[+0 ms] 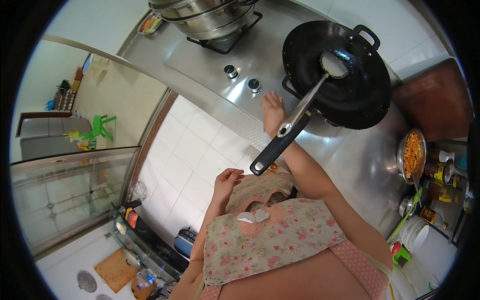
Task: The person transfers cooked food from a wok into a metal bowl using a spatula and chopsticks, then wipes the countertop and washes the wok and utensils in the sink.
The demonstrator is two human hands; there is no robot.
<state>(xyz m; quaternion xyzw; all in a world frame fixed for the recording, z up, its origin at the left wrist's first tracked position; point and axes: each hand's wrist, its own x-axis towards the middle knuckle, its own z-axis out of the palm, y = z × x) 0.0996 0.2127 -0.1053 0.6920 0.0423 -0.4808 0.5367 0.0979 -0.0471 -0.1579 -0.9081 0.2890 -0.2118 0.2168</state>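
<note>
My right hand is over the steel cooktop's front part, fingers extended and nothing visible in it. A black-topped control knob is close to its fingertips, and a second knob lies farther left. Past my right forearm slants the black handle of a wok on the burner. A metal spatula rests in the wok, its shaft lying along that handle; oily food bits cling to the wok. My left hand hangs in front of my flowered apron, loosely curled without any visible object.
A stacked steel steamer pot occupies the other burner. On the right are a bowl of shredded orange food, a brown board, seasoning bottles and stacked white dishes. A glass sliding door stands at left.
</note>
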